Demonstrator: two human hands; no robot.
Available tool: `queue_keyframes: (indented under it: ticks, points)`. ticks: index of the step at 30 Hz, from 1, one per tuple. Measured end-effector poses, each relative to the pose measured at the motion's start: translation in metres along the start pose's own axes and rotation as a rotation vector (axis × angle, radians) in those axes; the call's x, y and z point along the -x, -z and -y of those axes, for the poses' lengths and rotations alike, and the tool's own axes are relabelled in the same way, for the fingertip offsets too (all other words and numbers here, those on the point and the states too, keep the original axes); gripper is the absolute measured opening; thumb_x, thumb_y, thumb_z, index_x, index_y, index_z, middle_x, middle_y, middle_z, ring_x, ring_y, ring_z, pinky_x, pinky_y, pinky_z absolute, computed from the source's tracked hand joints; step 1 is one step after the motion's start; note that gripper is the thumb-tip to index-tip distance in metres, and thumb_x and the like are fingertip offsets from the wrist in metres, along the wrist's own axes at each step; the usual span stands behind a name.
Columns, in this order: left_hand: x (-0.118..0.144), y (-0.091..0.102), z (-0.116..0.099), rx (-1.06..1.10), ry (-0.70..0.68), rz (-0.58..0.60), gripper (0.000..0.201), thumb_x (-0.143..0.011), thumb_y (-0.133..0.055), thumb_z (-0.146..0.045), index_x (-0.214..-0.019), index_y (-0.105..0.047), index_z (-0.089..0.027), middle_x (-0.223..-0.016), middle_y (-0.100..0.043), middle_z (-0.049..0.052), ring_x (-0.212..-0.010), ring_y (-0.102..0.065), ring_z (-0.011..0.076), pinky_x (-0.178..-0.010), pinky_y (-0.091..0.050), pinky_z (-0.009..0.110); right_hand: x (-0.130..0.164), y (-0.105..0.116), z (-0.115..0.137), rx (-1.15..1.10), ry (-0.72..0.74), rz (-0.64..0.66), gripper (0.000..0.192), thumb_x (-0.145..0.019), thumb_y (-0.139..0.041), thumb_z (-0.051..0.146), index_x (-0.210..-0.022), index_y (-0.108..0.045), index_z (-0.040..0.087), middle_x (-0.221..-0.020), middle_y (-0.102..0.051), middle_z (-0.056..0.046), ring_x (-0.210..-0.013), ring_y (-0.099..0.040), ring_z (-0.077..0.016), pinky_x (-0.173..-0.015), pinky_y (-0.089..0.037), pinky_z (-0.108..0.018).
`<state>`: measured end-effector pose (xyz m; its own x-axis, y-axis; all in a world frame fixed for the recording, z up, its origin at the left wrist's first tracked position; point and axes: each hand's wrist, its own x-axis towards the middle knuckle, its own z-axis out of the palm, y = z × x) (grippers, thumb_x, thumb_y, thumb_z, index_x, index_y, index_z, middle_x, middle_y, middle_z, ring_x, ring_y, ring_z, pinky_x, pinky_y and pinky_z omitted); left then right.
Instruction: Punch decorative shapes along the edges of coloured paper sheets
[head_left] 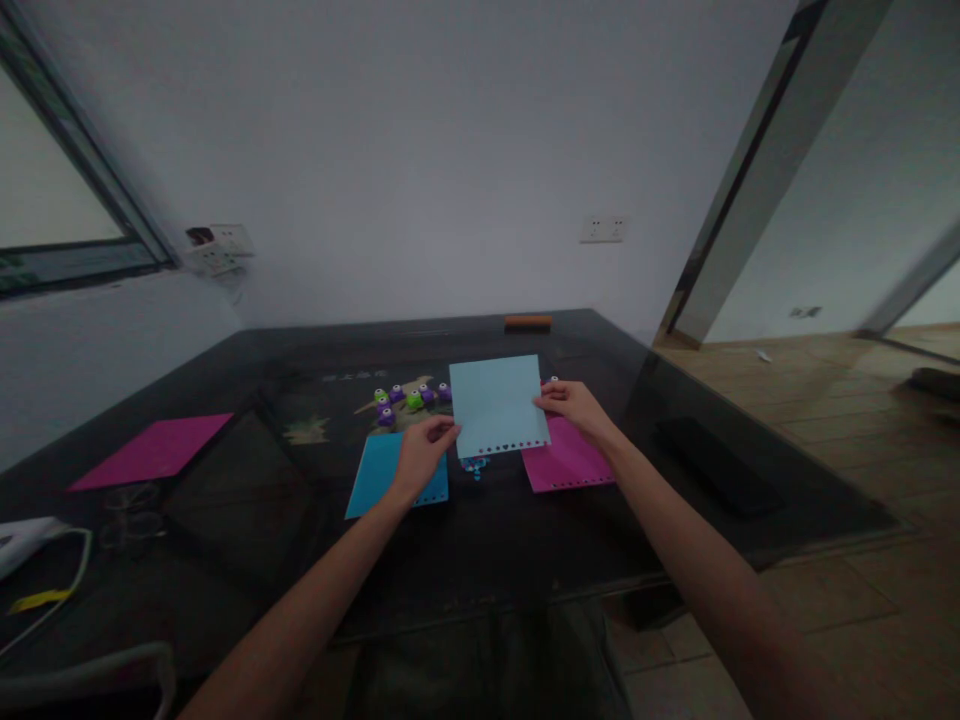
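Note:
Both hands hold up a light blue paper sheet (pixel 497 402) with a row of punched holes along its lower edge. My left hand (pixel 420 455) pinches its lower left corner and my right hand (pixel 574 405) grips its right edge. Under my left hand a darker blue sheet (pixel 379 470) lies flat on the dark table (pixel 480 560). A magenta sheet (pixel 566 462) with a punched edge lies under my right wrist. Several small purple and green paper punches (pixel 409 397) sit just behind the sheets. A small blue punch (pixel 475 466) rests below the held sheet.
Another magenta sheet (pixel 154 450) lies at the table's left. An orange bar (pixel 527 322) sits at the far edge. A dark flat object (pixel 716 465) lies on the right side, a white cable (pixel 45 590) at the near left. Wall sockets (pixel 602 229) are behind.

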<state>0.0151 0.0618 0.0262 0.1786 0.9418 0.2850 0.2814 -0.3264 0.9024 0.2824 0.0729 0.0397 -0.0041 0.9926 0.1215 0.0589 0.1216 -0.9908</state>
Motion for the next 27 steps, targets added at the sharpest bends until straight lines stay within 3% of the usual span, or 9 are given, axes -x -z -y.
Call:
queue_keyframes:
  ticks: [6, 8, 11, 17, 21, 27]
  points:
    - [-0.011, -0.024, -0.025, 0.114, -0.103, -0.037, 0.044, -0.074, -0.059, -0.02, -0.115, -0.046, -0.017, -0.073, -0.062, 0.0, -0.07, -0.062, 0.0139, -0.069, -0.05, 0.027, 0.013, 0.028, 0.004, 0.037, -0.029, -0.148, 0.026, -0.06, -0.073, 0.027, -0.081, -0.062, 0.015, -0.075, -0.068, -0.006, -0.063, -0.061, -0.0152, -0.063, -0.049, -0.03]
    - [-0.013, -0.036, -0.029, 0.086, -0.117, 0.023, 0.036, -0.074, -0.058, -0.018, -0.109, -0.052, -0.017, -0.071, -0.062, 0.0, -0.068, -0.062, 0.0134, -0.066, -0.049, 0.025, 0.017, 0.039, -0.001, 0.06, -0.038, -0.218, 0.025, -0.062, -0.072, 0.025, -0.083, -0.063, 0.015, -0.076, -0.069, -0.006, -0.064, -0.061, -0.0161, -0.061, -0.049, -0.029]
    - [-0.014, -0.057, -0.027, 0.006, -0.084, 0.114, 0.012, -0.074, -0.057, -0.018, -0.084, -0.063, -0.014, -0.07, -0.064, 0.003, -0.065, -0.061, 0.0136, -0.062, -0.048, 0.024, 0.024, 0.054, -0.015, 0.066, -0.054, -0.296, 0.023, -0.063, -0.07, 0.024, -0.083, -0.063, 0.016, -0.074, -0.068, -0.006, -0.064, -0.061, -0.0163, -0.059, -0.048, -0.027]
    - [-0.006, -0.09, -0.017, -0.001, 0.133, 0.21, 0.013, -0.073, -0.057, -0.015, -0.081, -0.066, -0.011, -0.065, -0.067, 0.005, -0.056, -0.061, 0.0136, -0.056, -0.047, 0.024, 0.043, 0.072, -0.035, 0.195, -0.128, -0.339, 0.033, -0.063, -0.068, 0.024, -0.093, -0.063, 0.012, -0.061, -0.063, -0.001, -0.051, -0.054, -0.0128, -0.048, -0.039, -0.023]
    - [0.001, -0.097, -0.018, -0.065, 0.135, 0.25, 0.011, -0.073, -0.058, -0.016, -0.081, -0.065, -0.013, -0.062, -0.066, 0.003, -0.054, -0.061, 0.0132, -0.054, -0.046, 0.022, 0.048, 0.078, -0.035, 0.34, -0.137, -0.325, 0.035, -0.063, -0.067, 0.022, -0.096, -0.064, 0.009, -0.053, -0.059, 0.001, -0.047, -0.05, -0.0114, -0.044, -0.034, -0.022]
    - [0.006, -0.1, -0.011, -0.196, 0.053, 0.293, 0.013, -0.075, -0.058, -0.019, -0.086, -0.064, -0.015, -0.062, -0.066, 0.001, -0.053, -0.061, 0.0128, -0.056, -0.045, 0.023, 0.049, 0.081, -0.038, 0.348, -0.184, -0.276, 0.028, -0.063, -0.066, 0.015, -0.09, -0.064, 0.009, -0.053, -0.059, 0.0, -0.045, -0.05, -0.0106, -0.044, -0.036, -0.022]
